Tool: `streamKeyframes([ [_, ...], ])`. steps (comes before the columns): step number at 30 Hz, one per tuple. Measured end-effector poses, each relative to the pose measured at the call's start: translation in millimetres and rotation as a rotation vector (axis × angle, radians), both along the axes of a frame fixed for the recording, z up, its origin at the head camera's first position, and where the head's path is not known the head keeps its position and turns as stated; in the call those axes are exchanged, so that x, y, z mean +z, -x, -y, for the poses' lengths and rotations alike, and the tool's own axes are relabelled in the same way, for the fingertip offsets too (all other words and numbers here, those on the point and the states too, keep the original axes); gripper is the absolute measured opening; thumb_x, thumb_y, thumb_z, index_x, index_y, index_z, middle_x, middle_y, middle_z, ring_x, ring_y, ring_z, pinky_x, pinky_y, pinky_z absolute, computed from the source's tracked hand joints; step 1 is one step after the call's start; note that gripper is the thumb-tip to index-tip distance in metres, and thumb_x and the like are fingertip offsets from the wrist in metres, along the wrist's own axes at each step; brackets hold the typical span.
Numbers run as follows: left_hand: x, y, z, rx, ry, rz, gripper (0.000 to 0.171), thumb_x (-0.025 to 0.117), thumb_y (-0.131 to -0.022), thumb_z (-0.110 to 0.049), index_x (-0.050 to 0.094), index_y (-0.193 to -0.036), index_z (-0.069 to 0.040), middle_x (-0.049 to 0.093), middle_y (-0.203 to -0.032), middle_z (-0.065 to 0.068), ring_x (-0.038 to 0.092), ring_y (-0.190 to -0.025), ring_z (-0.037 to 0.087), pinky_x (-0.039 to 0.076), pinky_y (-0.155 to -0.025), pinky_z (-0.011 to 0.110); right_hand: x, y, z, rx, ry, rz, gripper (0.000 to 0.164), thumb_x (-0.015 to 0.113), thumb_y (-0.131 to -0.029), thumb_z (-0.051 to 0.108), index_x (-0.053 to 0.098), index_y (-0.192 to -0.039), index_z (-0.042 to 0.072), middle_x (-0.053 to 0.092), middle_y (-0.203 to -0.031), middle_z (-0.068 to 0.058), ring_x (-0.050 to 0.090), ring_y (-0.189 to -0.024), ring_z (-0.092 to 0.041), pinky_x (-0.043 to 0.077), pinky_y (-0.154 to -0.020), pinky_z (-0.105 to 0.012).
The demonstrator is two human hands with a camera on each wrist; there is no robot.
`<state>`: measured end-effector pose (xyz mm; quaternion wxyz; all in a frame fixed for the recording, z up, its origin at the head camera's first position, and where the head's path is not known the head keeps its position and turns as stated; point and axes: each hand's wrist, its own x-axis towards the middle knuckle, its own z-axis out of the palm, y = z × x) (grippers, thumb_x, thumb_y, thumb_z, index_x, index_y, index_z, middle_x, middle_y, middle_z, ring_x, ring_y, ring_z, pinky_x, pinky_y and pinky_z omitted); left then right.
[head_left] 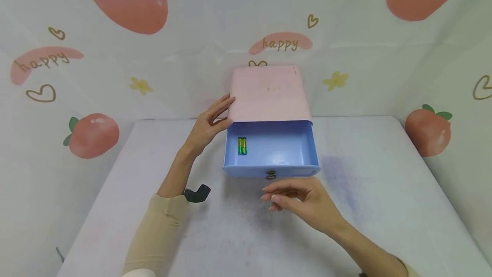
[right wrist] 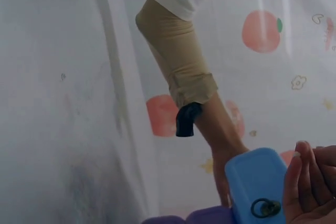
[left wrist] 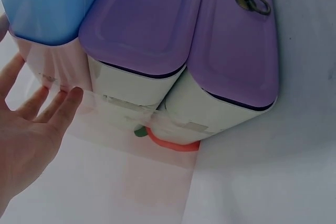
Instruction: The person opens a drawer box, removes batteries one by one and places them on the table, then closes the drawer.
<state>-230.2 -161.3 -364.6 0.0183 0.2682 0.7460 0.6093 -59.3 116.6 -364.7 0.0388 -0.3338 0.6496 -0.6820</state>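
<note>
With the left hand (head_left: pixel 205 129) spread against the pink boxy plastic housing (head_left: pixel 270 93) as a brace, guide the open blue rectangular plastic drawer (head_left: pixel 280 144), two green cylindrical batteries (head_left: pixel 240 145) lying at its left, squarely with the empty, loosely curled right hand (head_left: pixel 309 202).

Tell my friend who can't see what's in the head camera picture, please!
An open blue drawer with two green-and-yellow batteries inside sticks out of a pink box on a white table. A person's left grip touches the box's side; their right grip, holding nothing, is near the drawer's ring.
</note>
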Motion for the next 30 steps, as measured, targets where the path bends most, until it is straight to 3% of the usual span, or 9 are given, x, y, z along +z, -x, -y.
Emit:
streamKeyframes([
  [7,2.9,4.9,-1,-0.004,0.004,-0.011,0.057,0.064,-0.097,-0.015,0.045,-0.151,-0.016,0.028,-0.161,-0.006,0.033,-0.145,0.018,0.037,-0.112,0.045,22.5,9.2,-2,0.017,-0.066,-0.069,0.025,0.064,-0.089,-0.013,0.071,-0.111,-0.001,0.075,-0.099,-0.011,0.072,-0.075,-0.022,0.060,-0.067,-0.035],
  [16,1.1,1.7,2,0.007,0.010,-0.001,0.056,0.064,-0.097,-0.015,0.045,-0.151,-0.015,0.028,-0.161,-0.007,0.033,-0.145,0.018,0.037,-0.112,0.047,47.2,21.2,2,0.026,-0.181,-0.109,0.027,0.068,-0.090,-0.005,0.072,-0.113,0.007,0.074,-0.102,-0.001,0.071,-0.081,-0.016,0.059,-0.072,-0.033],
  [24,4.5,1.9,2,-0.008,-0.010,0.007,0.056,0.064,-0.097,-0.013,0.046,-0.150,-0.013,0.028,-0.161,-0.005,0.032,-0.145,0.020,0.037,-0.112,0.046,59.0,37.5,2,0.018,-0.233,-0.144,0.027,0.071,-0.089,-0.002,0.072,-0.114,0.007,0.074,-0.105,-0.001,0.071,-0.085,-0.018,0.059,-0.076,-0.033],
  [30,1.3,0.3,1,-0.007,-0.003,0.009,0.057,0.065,-0.097,-0.016,0.046,-0.150,-0.014,0.028,-0.161,-0.006,0.033,-0.145,0.020,0.038,-0.112,0.047,62.0,50.2,1,0.021,-0.253,-0.116,0.026,0.070,-0.090,-0.001,0.072,-0.116,0.006,0.073,-0.107,-0.005,0.069,-0.088,-0.022,0.059,-0.077,-0.033],
])
